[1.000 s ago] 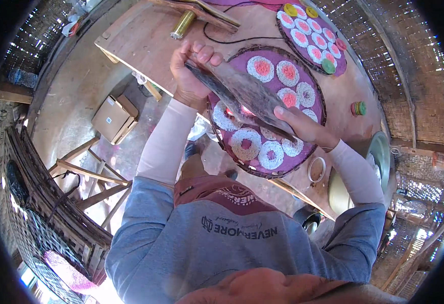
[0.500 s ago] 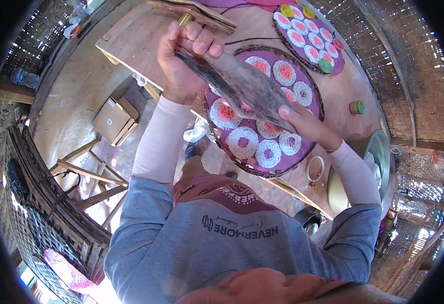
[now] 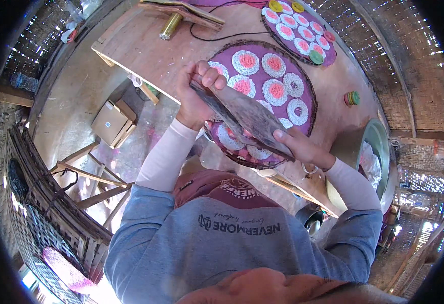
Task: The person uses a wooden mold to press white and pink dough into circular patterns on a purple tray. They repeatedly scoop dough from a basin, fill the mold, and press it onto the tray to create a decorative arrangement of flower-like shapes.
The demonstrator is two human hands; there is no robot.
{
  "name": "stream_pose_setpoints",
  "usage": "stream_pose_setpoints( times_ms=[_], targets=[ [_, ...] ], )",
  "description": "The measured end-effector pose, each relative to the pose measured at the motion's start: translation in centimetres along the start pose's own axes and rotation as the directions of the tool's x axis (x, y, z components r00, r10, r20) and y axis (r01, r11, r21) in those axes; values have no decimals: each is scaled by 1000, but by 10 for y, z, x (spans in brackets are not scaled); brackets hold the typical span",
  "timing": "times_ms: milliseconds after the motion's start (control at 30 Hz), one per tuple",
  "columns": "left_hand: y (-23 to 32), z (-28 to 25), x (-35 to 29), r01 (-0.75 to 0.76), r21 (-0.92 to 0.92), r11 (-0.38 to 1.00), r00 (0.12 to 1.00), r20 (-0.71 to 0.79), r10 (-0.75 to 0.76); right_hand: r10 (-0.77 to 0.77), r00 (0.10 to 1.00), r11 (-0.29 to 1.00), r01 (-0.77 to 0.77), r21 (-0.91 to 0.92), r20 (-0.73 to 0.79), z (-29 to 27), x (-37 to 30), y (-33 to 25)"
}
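A long, worn, dark wooden board (image 3: 255, 117), which looks split into two layers along its length, is held slantwise in front of me. My left hand (image 3: 197, 91) is closed around its upper left end, with the fingers curled over the top. At the lower right end, my right hand (image 3: 303, 146) grips it with the thumb on top. Beneath and beyond the board lies a round woven tray covered in purple (image 3: 259, 48). On it are several white, lacy discs (image 3: 275, 92), some with pink centres; the board and hands hide part of them.
Farther off is a second purple tray (image 3: 329, 59) of similar discs, with coloured rings at its edge. A gold cylinder (image 3: 171, 26) lies by a wooden piece (image 3: 194, 14). At right stand a stack of coloured rings (image 3: 351, 98) and a large pot (image 3: 379, 133). A cardboard box (image 3: 111, 123) is at left.
Both hands have brought the board lower and nearer to my body. The gold cylinder, earlier mostly behind my left hand, now shows in full. More discs on the near tray are uncovered.
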State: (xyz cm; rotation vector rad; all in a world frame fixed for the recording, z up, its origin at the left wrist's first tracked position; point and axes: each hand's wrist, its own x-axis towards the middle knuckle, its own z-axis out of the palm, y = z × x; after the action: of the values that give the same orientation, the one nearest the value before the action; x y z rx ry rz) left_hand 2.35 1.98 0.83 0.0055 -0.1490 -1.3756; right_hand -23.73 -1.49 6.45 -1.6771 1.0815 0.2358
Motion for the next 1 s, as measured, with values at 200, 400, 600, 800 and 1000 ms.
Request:
stream_pose_setpoints(
  times_ms=[200,400,600,800,1000],
  targets=[
    [-5,-6,-5,-45,-38,998,999,-19,44,108,991,994,-107,-20,78,-12,-3,-8],
    [-5,43,8,-97,88,991,978,193,78,-286,950,944,302,132,-127,-3,-17,-6],
    [-67,14,6,50,21,999,999,-19,-50,107,990,965,-126,230,90,-24,-56,31],
    [-83,-8,11,124,25,992,992,-2,-124,61,986,997,-54,47,-157,-9,-55,46],
    [-89,2,4,113,38,993,988,-111,-108,146,988,986,-141,92,-55,-17,-60,55]
  ],
)
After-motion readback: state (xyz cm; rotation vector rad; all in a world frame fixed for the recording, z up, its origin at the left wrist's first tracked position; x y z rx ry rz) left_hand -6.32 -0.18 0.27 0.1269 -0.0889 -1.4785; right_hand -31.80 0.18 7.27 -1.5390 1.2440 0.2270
